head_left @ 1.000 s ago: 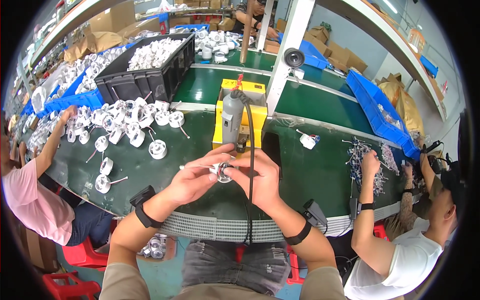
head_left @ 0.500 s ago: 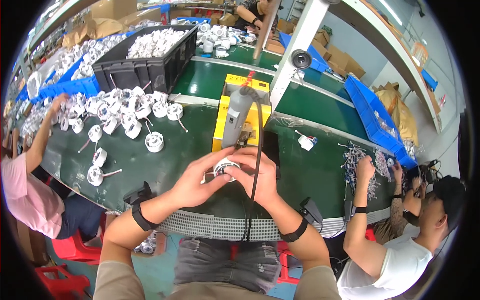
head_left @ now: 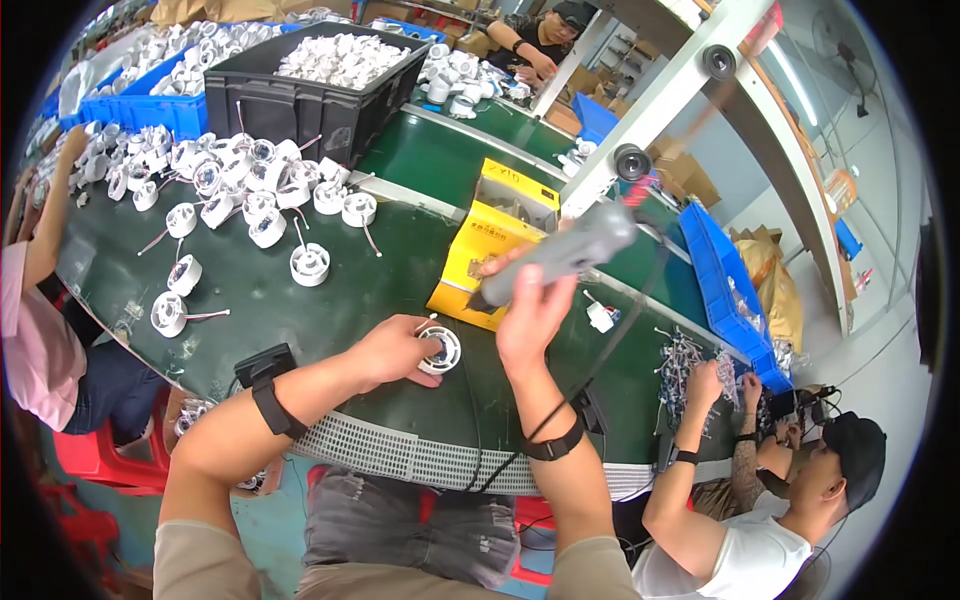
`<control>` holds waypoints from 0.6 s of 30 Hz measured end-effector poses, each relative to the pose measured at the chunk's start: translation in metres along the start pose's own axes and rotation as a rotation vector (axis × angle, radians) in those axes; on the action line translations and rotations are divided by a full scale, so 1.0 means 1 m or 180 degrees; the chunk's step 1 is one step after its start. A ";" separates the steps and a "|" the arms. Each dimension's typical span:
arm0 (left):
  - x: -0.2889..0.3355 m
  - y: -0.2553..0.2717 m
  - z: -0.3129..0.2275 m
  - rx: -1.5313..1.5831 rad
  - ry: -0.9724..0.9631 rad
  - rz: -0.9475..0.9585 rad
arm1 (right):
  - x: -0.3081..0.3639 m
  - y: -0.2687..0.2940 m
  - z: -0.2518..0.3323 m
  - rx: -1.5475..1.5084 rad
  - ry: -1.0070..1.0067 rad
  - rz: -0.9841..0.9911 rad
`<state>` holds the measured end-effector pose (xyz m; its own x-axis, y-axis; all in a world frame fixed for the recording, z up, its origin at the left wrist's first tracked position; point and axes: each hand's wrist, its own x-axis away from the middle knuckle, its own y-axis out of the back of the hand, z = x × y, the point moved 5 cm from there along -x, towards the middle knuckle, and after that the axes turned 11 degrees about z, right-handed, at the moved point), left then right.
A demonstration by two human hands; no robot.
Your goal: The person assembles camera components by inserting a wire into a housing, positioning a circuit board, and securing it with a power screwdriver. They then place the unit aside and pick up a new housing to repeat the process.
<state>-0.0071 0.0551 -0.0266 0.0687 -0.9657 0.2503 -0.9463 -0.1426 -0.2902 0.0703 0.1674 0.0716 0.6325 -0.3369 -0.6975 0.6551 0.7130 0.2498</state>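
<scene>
My left hand (head_left: 394, 350) grips a white round plastic housing (head_left: 454, 354) just above the green work surface (head_left: 390, 440); its ring-shaped open side faces up. In my right hand (head_left: 538, 315) is a grey electric screwdriver (head_left: 570, 250), tilted with its black nose down to the left and a dark cable at its upper end. The fingers wrap round its body. Behind the tool stands a yellow box-shaped machine (head_left: 475, 235), partly hidden by the screwdriver and my hand. The screwdriver's tip lies apart from the housing.
Many white housings with wires (head_left: 265, 205) lie at the left, below a black crate (head_left: 345, 115) of small white parts. A white part (head_left: 601, 316) lies right of my right hand. A co-worker (head_left: 740, 520) handles small wired parts (head_left: 685, 370) at the right. A post (head_left: 640, 130) stands beyond.
My right hand has left the housing and taken the screwdriver from the yellow machine, lifting and tilting it rightward. My left hand keeps the housing. The view has shifted slightly.
</scene>
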 end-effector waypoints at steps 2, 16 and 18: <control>-0.002 0.002 0.003 0.0023 0.0069 -0.0084 | -0.012 0.009 0.007 -0.1090 0.0170 -0.0786; 0.002 0.000 -0.002 -0.0196 0.0088 -0.0134 | -0.028 0.017 -0.009 -0.0469 0.0038 -0.0985; 0.002 0.001 -0.001 -0.0196 0.0094 -0.0143 | -0.029 0.017 -0.008 -0.0455 0.0045 -0.0975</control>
<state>-0.0079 0.0532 -0.0254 0.1032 -0.9517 0.2893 -0.9601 -0.1713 -0.2209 0.0596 0.1943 0.0901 0.4088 -0.5411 -0.7349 0.7486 0.6594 -0.0690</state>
